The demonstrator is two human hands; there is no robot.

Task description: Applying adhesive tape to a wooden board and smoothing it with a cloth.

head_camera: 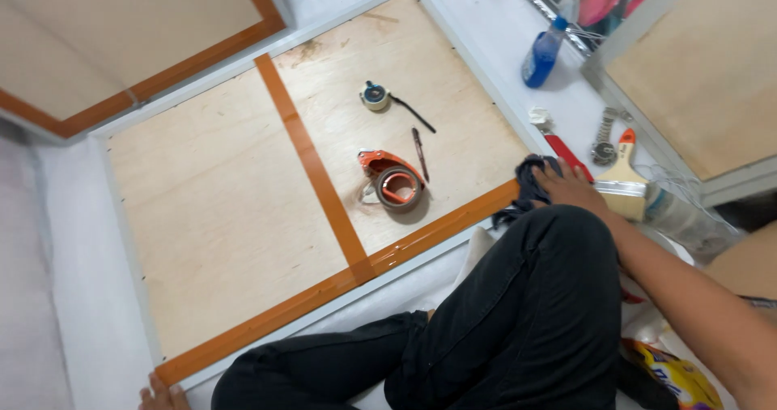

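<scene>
— Head view: where are our hands?
— Right hand clutches a dark cloth at the panel's four o'clock corner; left hand presses flat at seven.
— Containers?
— One spray bottle, contents unclear; one tape dispenser.

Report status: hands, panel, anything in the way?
Right hand presses dark cloth at panel's taped corner. Left hand steadies near corner. Tape dispenser and pen lie on the plywood.

Tape dispenser on plywood panel, tape measure behind it, spray bottle far right
</scene>
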